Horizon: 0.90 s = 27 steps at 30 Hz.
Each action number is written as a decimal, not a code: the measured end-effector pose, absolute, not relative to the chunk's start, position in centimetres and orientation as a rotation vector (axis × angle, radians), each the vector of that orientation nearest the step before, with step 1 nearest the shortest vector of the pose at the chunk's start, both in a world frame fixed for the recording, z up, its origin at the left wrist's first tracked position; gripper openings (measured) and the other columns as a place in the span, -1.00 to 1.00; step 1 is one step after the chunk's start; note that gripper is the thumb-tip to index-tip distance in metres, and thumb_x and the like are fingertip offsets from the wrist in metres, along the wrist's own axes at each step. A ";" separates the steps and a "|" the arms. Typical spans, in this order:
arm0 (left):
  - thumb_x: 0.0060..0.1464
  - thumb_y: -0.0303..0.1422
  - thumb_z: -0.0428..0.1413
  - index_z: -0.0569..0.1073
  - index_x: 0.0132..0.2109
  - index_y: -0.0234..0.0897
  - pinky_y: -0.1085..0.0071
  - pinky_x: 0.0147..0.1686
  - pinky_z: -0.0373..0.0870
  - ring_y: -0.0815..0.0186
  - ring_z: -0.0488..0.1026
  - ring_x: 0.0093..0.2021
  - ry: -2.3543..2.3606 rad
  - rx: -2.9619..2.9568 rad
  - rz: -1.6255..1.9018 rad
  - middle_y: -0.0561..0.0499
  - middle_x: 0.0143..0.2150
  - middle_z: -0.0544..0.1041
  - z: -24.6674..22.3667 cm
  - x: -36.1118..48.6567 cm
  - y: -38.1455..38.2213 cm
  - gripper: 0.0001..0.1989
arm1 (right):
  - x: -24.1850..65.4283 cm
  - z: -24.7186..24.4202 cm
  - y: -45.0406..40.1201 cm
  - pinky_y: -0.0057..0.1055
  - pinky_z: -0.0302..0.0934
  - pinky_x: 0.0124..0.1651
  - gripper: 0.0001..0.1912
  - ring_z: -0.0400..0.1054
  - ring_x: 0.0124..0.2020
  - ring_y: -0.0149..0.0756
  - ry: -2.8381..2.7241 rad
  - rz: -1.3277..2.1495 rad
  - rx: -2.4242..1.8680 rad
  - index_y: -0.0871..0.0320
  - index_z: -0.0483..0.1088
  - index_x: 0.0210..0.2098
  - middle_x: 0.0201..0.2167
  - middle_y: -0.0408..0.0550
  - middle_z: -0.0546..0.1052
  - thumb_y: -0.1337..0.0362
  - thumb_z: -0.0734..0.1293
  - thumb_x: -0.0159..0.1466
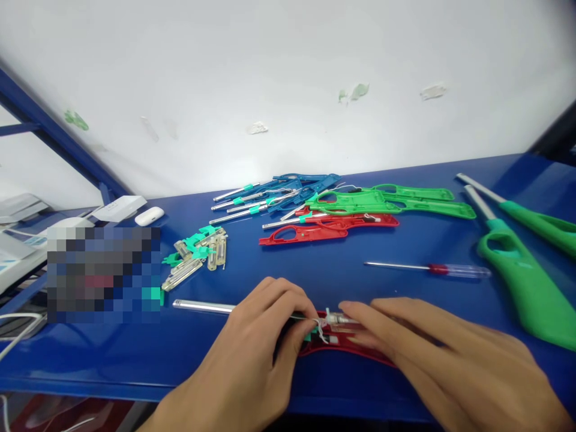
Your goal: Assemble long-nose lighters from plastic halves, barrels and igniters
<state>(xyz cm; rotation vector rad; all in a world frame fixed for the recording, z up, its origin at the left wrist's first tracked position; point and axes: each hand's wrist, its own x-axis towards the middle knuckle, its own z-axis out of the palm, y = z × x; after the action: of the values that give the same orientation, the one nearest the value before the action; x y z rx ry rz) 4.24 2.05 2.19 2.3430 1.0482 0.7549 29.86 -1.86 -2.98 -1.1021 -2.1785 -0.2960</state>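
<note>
A red lighter housing half lies near the front edge of the blue table, its inner side facing up. From its left end sticks out a silver metal tube. My left hand is closed over the tube end, thumb and forefinger pinching a thin white wire above the housing. A clear fuel tank sits in the housing. My right hand rests across its right part, fingers bent around the housing and touching the tank. My palm and fingers hide most of that end.
Clear tanks with green parts are heaped at left. Behind lie blue housings, green housings and red housings. A screwdriver and green lighters are right. A white earbud case stands left, beside a blurred-out patch.
</note>
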 end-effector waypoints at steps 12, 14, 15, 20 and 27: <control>0.47 -0.55 -0.01 0.41 -0.11 -0.18 0.43 0.00 0.38 0.37 0.43 -0.07 1.054 2.303 0.741 0.11 -0.08 0.50 2.5 4.2 2.0 -0.81 | 30.5 -3.6 -1.7 -0.39 0.42 -0.01 -0.49 0.60 0.02 -0.29 -2.164 -0.451 -1.024 -0.14 0.46 0.25 0.08 -0.32 0.67 0.45 0.18 0.46; 0.47 -0.54 -0.01 0.41 -0.11 -0.18 0.43 -0.01 0.38 0.37 0.43 -0.08 1.051 2.298 0.736 0.11 -0.09 0.50 2.5 4.3 2.0 -0.81 | 30.7 -3.6 -1.7 -0.41 0.40 0.03 -0.50 0.59 0.04 -0.31 -2.180 -0.428 -1.020 -0.13 0.46 0.26 0.10 -0.33 0.67 0.45 0.21 0.46; 0.47 -0.54 -0.01 0.41 -0.11 -0.18 0.43 -0.01 0.38 0.37 0.43 -0.08 1.051 2.297 0.734 0.11 -0.09 0.50 2.6 4.3 2.0 -0.81 | 30.7 -3.6 -1.7 -0.42 0.40 0.04 -0.50 0.58 0.04 -0.33 -2.187 -0.427 -1.012 -0.13 0.46 0.26 0.11 -0.33 0.66 0.44 0.22 0.46; 0.47 -0.54 -0.01 0.40 -0.11 -0.17 0.43 0.00 0.37 0.38 0.42 -0.07 1.053 2.302 0.727 0.12 -0.08 0.49 2.5 4.3 1.9 -0.81 | 30.9 -3.4 -1.8 -0.43 0.36 0.11 -0.48 0.56 0.08 -0.35 -2.194 -0.415 -1.000 -0.13 0.43 0.31 0.15 -0.35 0.64 0.44 0.24 0.46; 0.48 -0.54 -0.02 0.39 -0.09 -0.15 0.43 0.01 0.37 0.38 0.42 -0.07 1.049 2.303 0.720 0.13 -0.08 0.48 2.5 4.1 1.9 -0.81 | 30.8 -3.4 -2.0 -0.41 0.34 0.06 -0.48 0.58 0.03 -0.35 -2.187 -0.427 -1.011 -0.10 0.42 0.31 0.10 -0.35 0.67 0.47 0.24 0.45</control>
<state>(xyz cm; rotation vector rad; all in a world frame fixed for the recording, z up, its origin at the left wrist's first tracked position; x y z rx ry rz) 4.13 1.86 2.50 2.3028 1.0492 0.7195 30.75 -1.96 -3.37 -1.0109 -2.1875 -0.4275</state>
